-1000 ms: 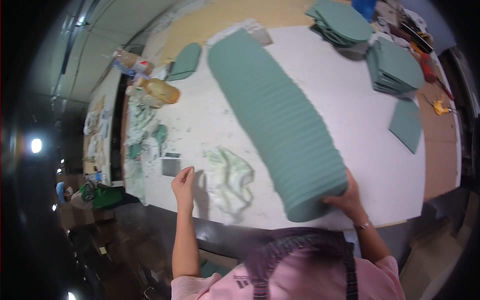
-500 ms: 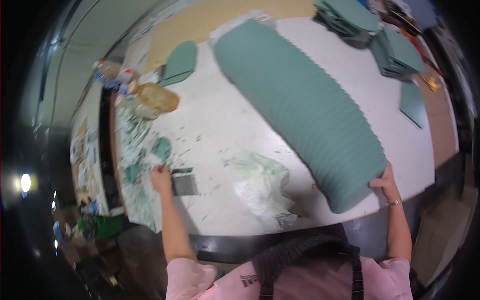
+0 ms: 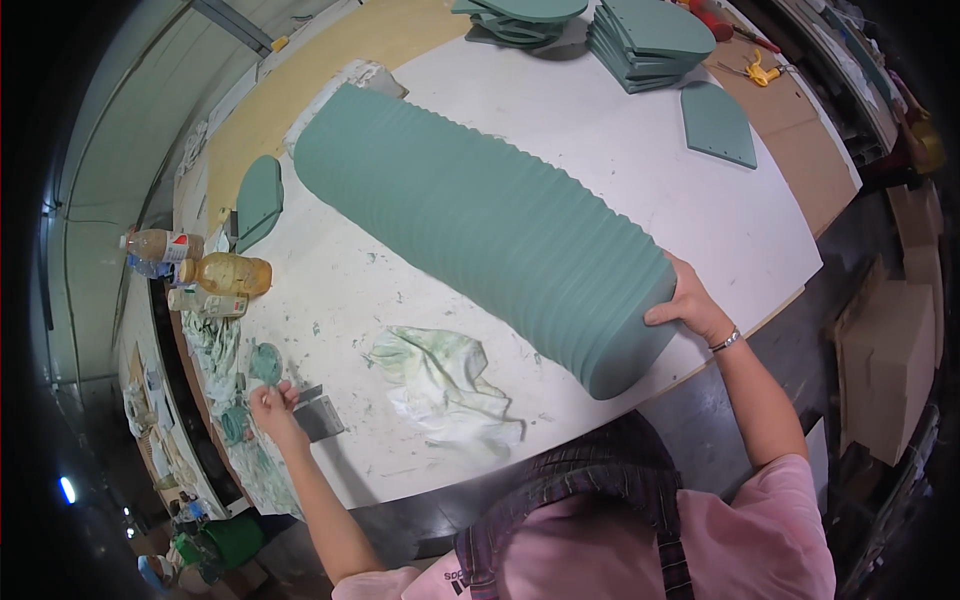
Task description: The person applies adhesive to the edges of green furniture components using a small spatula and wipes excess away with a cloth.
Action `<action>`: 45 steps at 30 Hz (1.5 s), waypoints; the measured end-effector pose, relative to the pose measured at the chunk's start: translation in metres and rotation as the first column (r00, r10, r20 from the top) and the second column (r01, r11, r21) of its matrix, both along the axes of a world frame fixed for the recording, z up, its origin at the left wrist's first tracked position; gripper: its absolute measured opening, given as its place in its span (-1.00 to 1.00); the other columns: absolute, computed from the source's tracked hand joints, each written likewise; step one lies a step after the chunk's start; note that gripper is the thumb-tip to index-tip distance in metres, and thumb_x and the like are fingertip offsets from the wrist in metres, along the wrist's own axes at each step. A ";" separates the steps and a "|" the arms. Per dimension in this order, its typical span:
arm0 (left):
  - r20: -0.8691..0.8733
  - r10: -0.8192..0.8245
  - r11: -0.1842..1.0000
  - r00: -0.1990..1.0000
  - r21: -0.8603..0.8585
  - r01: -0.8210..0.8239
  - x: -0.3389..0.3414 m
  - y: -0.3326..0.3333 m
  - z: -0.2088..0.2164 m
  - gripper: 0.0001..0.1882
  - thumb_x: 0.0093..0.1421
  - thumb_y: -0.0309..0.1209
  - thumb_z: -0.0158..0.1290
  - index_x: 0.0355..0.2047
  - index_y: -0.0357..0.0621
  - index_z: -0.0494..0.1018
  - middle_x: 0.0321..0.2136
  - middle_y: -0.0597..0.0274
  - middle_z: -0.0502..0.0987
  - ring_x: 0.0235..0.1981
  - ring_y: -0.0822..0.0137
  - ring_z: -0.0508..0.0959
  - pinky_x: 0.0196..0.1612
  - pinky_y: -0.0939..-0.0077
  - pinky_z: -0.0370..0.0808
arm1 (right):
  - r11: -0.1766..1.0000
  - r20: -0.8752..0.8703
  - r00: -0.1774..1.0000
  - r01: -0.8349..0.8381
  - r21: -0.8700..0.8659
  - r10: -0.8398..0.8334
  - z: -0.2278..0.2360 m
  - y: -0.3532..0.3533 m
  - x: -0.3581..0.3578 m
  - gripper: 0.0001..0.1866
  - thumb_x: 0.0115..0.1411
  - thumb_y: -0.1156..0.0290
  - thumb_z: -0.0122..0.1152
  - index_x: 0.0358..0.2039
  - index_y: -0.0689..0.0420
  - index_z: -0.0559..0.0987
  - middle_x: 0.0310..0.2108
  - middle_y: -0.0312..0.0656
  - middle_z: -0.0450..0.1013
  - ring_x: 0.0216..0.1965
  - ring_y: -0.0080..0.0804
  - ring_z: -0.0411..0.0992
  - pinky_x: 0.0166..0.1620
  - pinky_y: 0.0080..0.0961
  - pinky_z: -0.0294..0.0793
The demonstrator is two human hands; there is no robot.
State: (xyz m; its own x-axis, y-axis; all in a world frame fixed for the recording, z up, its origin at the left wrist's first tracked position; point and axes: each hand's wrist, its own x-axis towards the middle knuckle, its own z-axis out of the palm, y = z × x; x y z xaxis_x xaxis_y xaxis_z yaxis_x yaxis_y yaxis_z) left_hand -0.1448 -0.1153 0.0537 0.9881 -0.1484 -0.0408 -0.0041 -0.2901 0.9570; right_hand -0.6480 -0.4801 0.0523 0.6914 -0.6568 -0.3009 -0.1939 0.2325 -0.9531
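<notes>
A long row of green rounded panels, standing packed face to face, lies slantwise across the white table. Its near right end is gripped by my right hand, thumb on the end panel's face and fingers over the edge. My left hand is closed, fingers pinched together, just below a small round dish of green paste; whatever is in the fingers is too small to make out. Flat grey scraper blades lie beside that hand. Between my hands rests a crumpled white cloth with green stains.
Bottles, one holding amber liquid, stand along the left edge near stained rags. One green panel stands at far left. Stacked panels and a loose panel sit far right, near a yellow-handled tool.
The whole view has shifted and tilted, so the table's contents appear further left. My right hand stays at the row's near end, and my left stays close to the paste dish.
</notes>
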 end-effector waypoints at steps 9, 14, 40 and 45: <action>-0.044 -0.748 0.663 0.662 0.000 0.749 -0.181 -0.174 0.070 -0.94 0.30 -0.56 0.05 -0.25 -0.22 0.39 -0.51 0.32 0.46 -0.51 0.54 0.44 -0.41 0.64 0.40 | 1.000 0.100 0.995 0.009 0.008 -0.010 -0.006 0.000 0.000 -0.05 -0.24 0.45 0.53 0.25 0.27 0.35 0.07 -0.17 0.46 0.09 -0.40 0.38 0.21 -0.45 0.31; 0.112 -0.795 0.600 0.596 0.291 0.745 -0.207 -0.216 0.077 -0.86 0.23 -0.55 0.16 -0.40 -0.27 0.40 -0.60 0.34 0.45 -0.56 0.57 0.37 -0.46 0.63 0.35 | 0.999 0.089 0.996 0.004 -0.043 -0.001 -0.013 -0.002 0.000 -0.03 -0.23 0.38 0.55 0.25 0.27 0.35 0.06 -0.12 0.48 0.07 -0.38 0.42 0.19 -0.44 0.34; 0.306 -0.871 0.492 0.385 0.575 0.654 -0.209 -0.252 0.081 -0.81 0.13 -0.58 0.23 -0.47 -0.24 0.40 -0.70 0.18 0.39 -0.70 0.33 0.35 -0.56 0.50 0.33 | 0.980 0.070 0.996 -0.037 -0.193 0.052 -0.024 -0.008 -0.006 0.09 -0.27 0.15 0.63 0.27 0.32 0.32 0.10 0.06 0.46 0.11 -0.19 0.45 0.17 -0.37 0.38; 0.263 -0.872 0.487 0.413 0.553 0.676 -0.209 -0.254 0.082 -0.82 0.16 -0.57 0.21 -0.47 -0.25 0.40 -0.71 0.20 0.38 -0.69 0.39 0.34 -0.56 0.53 0.31 | 0.976 0.078 0.996 -0.033 -0.215 0.051 -0.027 -0.008 -0.006 0.11 -0.27 0.10 0.64 0.27 0.33 0.32 0.11 0.06 0.45 0.12 -0.18 0.44 0.18 -0.37 0.37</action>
State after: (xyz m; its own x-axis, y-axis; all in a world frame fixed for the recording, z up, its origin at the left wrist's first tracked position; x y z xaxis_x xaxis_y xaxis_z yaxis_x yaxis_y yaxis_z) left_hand -0.3541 -0.3693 0.1361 0.3328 -0.9316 0.1459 -0.7821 -0.1862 0.5947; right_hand -0.6542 -0.4880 0.0252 0.7364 -0.6694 -0.0980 -0.1177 0.0159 -0.9929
